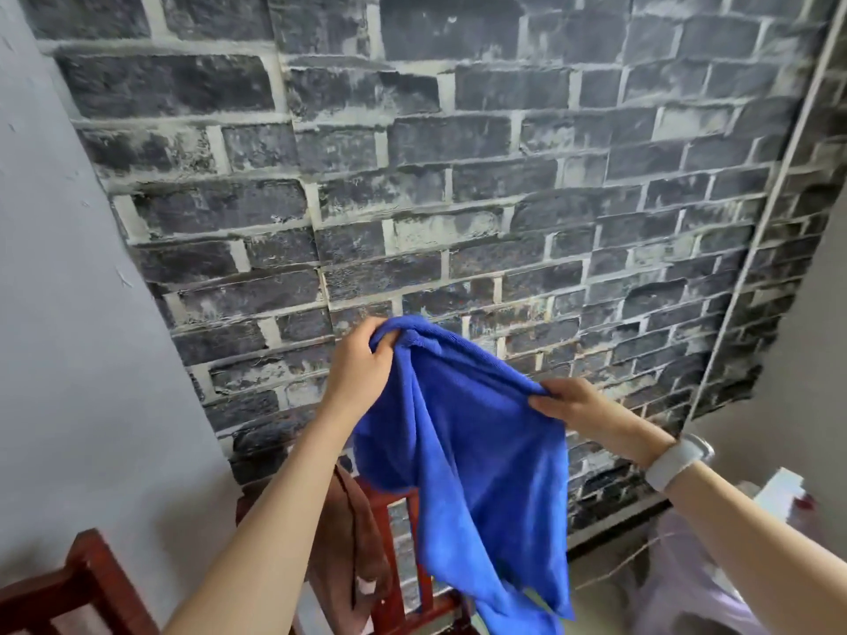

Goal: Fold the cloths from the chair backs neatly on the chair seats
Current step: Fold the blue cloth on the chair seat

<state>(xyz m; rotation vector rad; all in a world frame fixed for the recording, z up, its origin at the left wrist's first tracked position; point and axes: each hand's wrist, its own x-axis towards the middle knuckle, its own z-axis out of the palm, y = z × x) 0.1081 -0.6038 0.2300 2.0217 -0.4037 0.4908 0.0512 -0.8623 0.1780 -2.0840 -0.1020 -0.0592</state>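
Note:
A blue cloth (476, 469) hangs in the air in front of a brick-patterned wall. My left hand (362, 364) grips its bunched top corner, raised higher. My right hand (568, 403) pinches the cloth's upper right edge, a little lower. The cloth droops between and below both hands, over a red wooden chair back (389, 506). A brown cloth (357, 543) hangs over that chair back, partly behind my left forearm. The chair seat is hidden.
A second red wooden chair back (87, 584) shows at the bottom left beside a grey wall. At the right stand a pale plastic bag (687, 579) and a white box (779, 492) on the floor.

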